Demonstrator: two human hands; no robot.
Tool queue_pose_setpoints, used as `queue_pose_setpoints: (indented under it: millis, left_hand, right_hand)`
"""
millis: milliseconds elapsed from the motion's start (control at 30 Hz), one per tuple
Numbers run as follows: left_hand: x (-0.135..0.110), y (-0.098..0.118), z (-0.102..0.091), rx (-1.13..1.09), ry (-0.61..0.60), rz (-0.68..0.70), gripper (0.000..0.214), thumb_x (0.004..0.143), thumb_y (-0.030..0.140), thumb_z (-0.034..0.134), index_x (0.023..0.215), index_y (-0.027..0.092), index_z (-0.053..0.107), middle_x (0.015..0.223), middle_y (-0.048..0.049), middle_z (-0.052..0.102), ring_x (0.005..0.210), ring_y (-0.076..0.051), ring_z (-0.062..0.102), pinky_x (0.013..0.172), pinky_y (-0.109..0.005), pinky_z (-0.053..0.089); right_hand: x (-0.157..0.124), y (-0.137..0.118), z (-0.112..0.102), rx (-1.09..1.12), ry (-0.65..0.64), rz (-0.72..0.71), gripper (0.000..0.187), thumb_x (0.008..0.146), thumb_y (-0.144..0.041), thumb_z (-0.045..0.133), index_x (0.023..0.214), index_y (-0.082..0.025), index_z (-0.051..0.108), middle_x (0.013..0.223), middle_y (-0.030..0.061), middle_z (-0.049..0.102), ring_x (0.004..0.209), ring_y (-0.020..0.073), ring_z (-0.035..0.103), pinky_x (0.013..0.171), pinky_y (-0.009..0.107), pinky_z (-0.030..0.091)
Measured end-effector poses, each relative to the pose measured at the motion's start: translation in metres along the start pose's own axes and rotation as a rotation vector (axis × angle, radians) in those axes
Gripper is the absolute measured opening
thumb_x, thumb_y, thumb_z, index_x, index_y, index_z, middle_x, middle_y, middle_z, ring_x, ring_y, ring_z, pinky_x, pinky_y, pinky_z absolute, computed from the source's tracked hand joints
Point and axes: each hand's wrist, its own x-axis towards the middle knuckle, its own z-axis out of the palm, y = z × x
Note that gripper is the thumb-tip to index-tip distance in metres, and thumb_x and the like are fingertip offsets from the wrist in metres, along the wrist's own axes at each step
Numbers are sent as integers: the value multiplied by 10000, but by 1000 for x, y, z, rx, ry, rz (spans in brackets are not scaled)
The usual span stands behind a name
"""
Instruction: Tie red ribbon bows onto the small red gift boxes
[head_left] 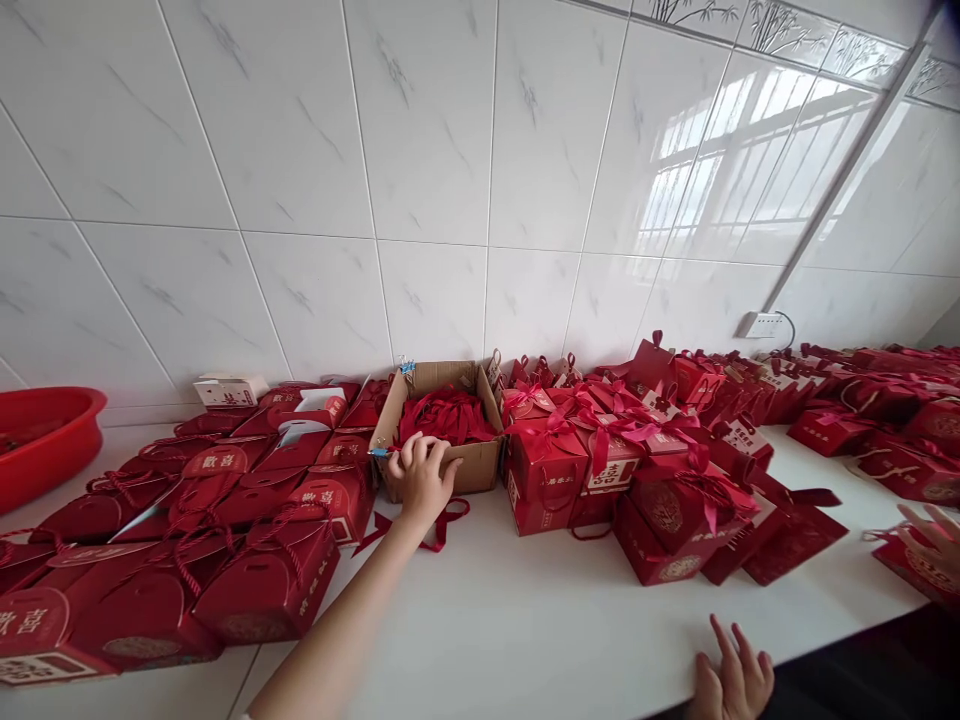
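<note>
My left hand (424, 478) reaches over the front wall of an open cardboard box (469, 467). Its bent fingers touch the red ribbons (450, 415) heaped inside, and the thumb stands apart; no ribbon is clearly gripped. A blue binder clip (381, 452) sits on the box's front left corner, close to these fingers. One loose ribbon (448, 520) lies on the table below the box. At the bottom edge, my right hand (731, 672) is low over the white table with its fingers apart, seemingly holding nothing. The nearest thing to it is a red gift box (679, 525) tied with a ribbon bow.
Red gift boxes with cord handles (262, 580) crowd the left side. More bow-tied boxes (547, 470) fill the right and run back along the tiled wall. A red plastic basin (52, 440) stands far left. At the right edge, another person's hand (934, 545) touches a red box.
</note>
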Motion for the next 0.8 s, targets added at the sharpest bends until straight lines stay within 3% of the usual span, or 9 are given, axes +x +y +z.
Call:
queue_pose_setpoints:
  millis: [200,333,400,500,600,700,800]
  left_hand:
    - [0,-5,9,-19,-13,16,247,873,369,528,1021,208,644,1137,-130,631,1241,-361,425,1037,-597,188]
    - [-15,2,-5,-33,-58,50,449,900,301,473,1334,182,465,1438,-171,408,1398,-379,200,1078,-605,159]
    - [-35,5,-23,-94,-135,94,617,896,265,468,1461,156,248,1529,-188,230,1429,-377,70,1092,-599,167]
    - [-74,2,-53,-232,-431,181,756,883,277,495,1501,218,64,1573,-140,98,1437,-353,30,1105,-575,206]
    - [-99,-12,-67,-238,-703,88,715,864,266,506,1488,233,159,1569,-119,146,1434,-345,84,1111,-565,227]
    - [-101,-28,-64,-180,-782,-72,607,883,249,445,1449,124,267,1520,-186,268,1421,-343,161,1117,-566,223]
    - [-107,-30,-68,-172,-826,-96,537,871,296,474,1369,101,417,1472,-223,346,1380,-400,254,1073,-606,280]
  right_hand:
    - [-2,-1,1,4,33,-68,441,866,-416,403,1212,-213,587,1057,159,663,1198,401,503,1030,657,272]
    - [-1,-8,0,8,75,16,365,842,-457,412,990,-234,660,990,149,675,1170,410,526,994,678,299]
    - [-2,-3,0,-10,76,19,328,819,-488,434,801,-243,651,918,144,684,1149,411,543,976,668,326]
    - [-2,13,3,-47,74,3,356,805,-523,434,654,-241,590,811,126,684,1102,398,579,966,647,351]
    - [0,28,8,-46,153,-91,406,810,-543,404,645,-224,594,736,126,676,994,395,624,930,656,370]
    - [4,28,7,-18,168,-150,428,838,-516,389,772,-186,653,812,158,682,1002,401,614,942,666,350]
    - [7,2,-8,-22,93,-93,504,857,-537,378,923,-134,674,1003,212,653,1114,433,550,988,671,302]
